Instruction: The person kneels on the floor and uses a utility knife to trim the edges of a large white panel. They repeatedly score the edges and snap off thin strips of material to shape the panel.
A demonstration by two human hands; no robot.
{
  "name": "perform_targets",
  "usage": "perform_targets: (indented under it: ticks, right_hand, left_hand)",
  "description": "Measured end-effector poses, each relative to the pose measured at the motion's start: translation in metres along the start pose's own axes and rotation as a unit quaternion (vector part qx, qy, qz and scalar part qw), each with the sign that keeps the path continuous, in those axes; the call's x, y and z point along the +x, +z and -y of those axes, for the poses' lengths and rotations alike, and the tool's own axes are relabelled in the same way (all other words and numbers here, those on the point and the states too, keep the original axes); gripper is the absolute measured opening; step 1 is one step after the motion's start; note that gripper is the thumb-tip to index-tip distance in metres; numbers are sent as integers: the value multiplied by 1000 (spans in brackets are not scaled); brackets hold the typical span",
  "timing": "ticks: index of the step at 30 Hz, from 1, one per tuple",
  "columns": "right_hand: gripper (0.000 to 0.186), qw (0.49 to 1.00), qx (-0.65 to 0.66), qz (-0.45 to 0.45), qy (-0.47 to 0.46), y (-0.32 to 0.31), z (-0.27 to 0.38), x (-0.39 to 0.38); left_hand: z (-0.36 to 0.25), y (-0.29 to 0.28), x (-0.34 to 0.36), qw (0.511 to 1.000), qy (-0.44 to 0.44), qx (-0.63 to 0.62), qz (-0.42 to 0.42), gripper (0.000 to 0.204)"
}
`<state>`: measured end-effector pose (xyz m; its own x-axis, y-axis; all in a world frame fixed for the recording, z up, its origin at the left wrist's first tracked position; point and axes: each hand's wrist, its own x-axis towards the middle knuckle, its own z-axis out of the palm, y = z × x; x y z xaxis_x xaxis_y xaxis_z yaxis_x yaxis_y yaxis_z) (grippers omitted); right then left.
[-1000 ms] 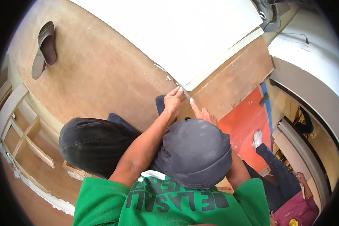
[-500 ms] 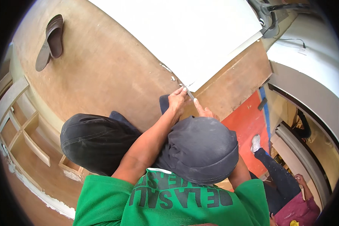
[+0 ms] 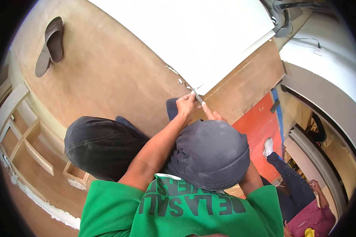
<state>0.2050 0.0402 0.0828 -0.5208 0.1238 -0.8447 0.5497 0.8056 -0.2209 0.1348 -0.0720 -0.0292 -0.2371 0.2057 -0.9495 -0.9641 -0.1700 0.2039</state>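
Observation:
A large white panel [image 3: 194,43] stretches away from me, its near corner in front of my hands. At that corner is a thin grey blade [image 3: 198,96]. My left hand [image 3: 187,105] pinches it near its far end, fingers closed. My right hand [image 3: 213,113] grips the near end with the index finger stretched along it; my right knee hides the rest of that hand. A short dark mark shows on the panel beside the blade. Small white scraps [image 3: 172,70] lie along the panel's left edge.
Brown slippers [image 3: 54,39] lie on the brown floor [image 3: 106,67] at far left. A wooden frame with compartments [image 3: 31,138] stands left. To the right are an orange-red surface [image 3: 253,130] edged with blue tape and another person [image 3: 304,189] in maroon. Dark grey equipment [image 3: 281,19] stands far right.
The view has shifted slightly. My hands and the blade stay at the panel's corner, with hardly any visible movement.

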Motion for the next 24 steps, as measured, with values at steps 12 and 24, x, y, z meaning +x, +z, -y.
perform_targets:
  ticks: [12,24]
  right_hand:
    - [77,1000,10,-2,6,2,-4,-7]
    - [77,1000,5,-11,-22,45,-51,13]
  left_hand:
    - [5,-1,-4,999,12,-32,36,34]
    - [2,-1,-6,999,-14,-18,45,30]
